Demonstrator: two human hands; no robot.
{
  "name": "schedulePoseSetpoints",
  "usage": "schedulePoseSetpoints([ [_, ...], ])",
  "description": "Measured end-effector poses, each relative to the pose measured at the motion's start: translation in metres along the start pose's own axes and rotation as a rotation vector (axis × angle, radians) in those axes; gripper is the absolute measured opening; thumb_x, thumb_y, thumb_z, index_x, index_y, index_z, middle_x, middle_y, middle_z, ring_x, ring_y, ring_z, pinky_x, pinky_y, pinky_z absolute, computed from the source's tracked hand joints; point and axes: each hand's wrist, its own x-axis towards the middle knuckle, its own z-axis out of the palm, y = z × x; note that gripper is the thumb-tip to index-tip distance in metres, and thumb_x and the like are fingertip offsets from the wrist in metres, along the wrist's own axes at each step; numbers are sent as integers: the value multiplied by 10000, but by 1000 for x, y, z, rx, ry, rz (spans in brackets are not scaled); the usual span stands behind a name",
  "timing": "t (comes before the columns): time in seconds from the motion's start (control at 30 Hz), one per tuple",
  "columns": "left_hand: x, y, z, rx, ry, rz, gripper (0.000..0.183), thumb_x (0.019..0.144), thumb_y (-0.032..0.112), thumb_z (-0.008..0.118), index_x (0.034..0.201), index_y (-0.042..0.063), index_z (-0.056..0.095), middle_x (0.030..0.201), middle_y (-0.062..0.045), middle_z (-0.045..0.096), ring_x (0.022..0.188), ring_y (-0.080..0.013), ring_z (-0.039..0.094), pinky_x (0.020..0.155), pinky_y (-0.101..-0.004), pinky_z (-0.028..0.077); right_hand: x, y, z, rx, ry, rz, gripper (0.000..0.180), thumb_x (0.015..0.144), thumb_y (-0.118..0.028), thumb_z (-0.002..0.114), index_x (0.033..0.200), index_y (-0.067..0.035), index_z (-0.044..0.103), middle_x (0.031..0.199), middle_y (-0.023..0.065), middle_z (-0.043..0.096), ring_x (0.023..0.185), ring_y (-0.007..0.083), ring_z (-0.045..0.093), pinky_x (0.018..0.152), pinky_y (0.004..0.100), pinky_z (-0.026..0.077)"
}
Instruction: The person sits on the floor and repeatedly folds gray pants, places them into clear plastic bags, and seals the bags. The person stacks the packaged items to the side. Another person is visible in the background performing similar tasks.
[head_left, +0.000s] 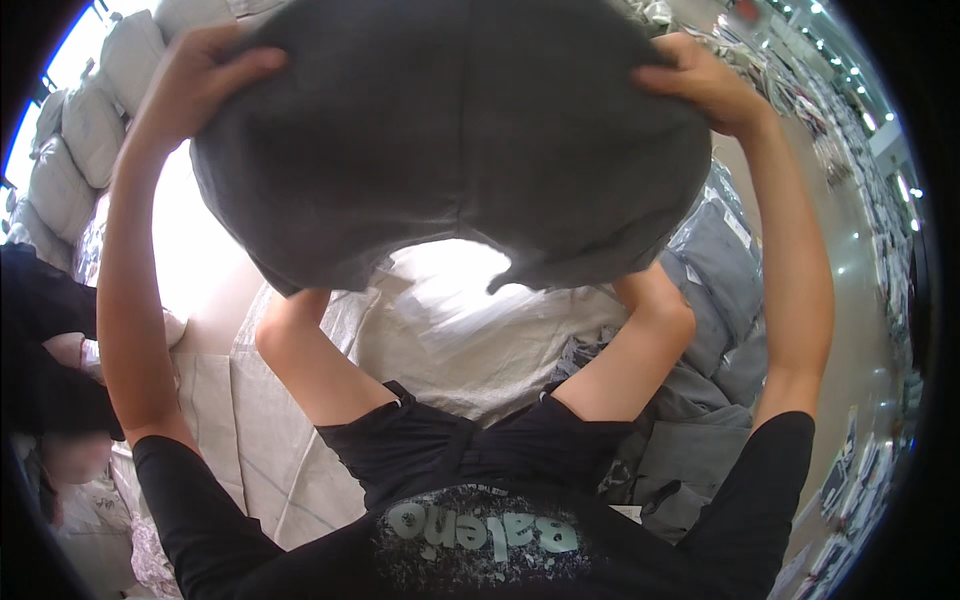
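Note:
A dark grey cloth garment, seemingly trousers or shorts (457, 142), is spread wide in the air between my two hands, with a seam down its middle. My left hand (206, 86) grips its upper left edge, thumb on top. At the opposite edge my right hand (701, 79) pinches the cloth, its fingertips partly out of sight behind it. The garment's lower edge hangs above my knees, curved up at the centre. Its top runs out of the frame.
Woven sheeting (465, 375) covers the floor between my legs. Grey garments in clear plastic (720, 262) lie to the right, with folded grey cloth (690, 450) below. Stuffed white sacks (94, 135) are piled at the upper left. A person in dark clothes (49, 337) is at the left edge.

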Motion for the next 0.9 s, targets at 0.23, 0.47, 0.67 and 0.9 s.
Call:
schedulePoseSetpoints([
  [0.23, 41, -36, 43, -108, 125, -281, 394, 1078, 364, 672, 1182, -5, 763, 930, -53, 776, 779, -113, 720, 764, -269, 576, 54, 24, 0, -339, 391, -191, 345, 1086, -287, 643, 1124, 29, 779, 991, 87, 807, 917, 171, 730, 873, 365, 576],
  [0.47, 70, -22, 44, -683, 293, -505, 356, 1077, 264, 665, 1271, -31, 707, 972, -80, 782, 737, -158, 745, 651, -302, 618, 61, 12, 5, -364, 583, -294, 322, 1094, -272, 645, 1173, 13, 771, 944, 19, 782, 800, 100, 689, 735, 293, 555],
  [0.67, 75, 37, 63, -739, 684, -383, 313, 1103, 141, 510, 1281, -22, 710, 927, -68, 726, 693, -146, 676, 565, -286, 547, 60, -6, 5, -49, 561, -224, 316, 1104, -282, 634, 1151, -5, 778, 914, 28, 770, 730, 93, 675, 688, 274, 549],
  [0.9, 63, 82, 76, -823, 911, -154, 258, 1117, 166, 500, 1233, -29, 623, 1004, -132, 703, 816, -218, 728, 683, -337, 637, 38, -62, 47, 394, 663, -178, 281, 1112, -276, 604, 1132, -32, 741, 926, 40, 773, 773, 144, 736, 670, 291, 581],
])
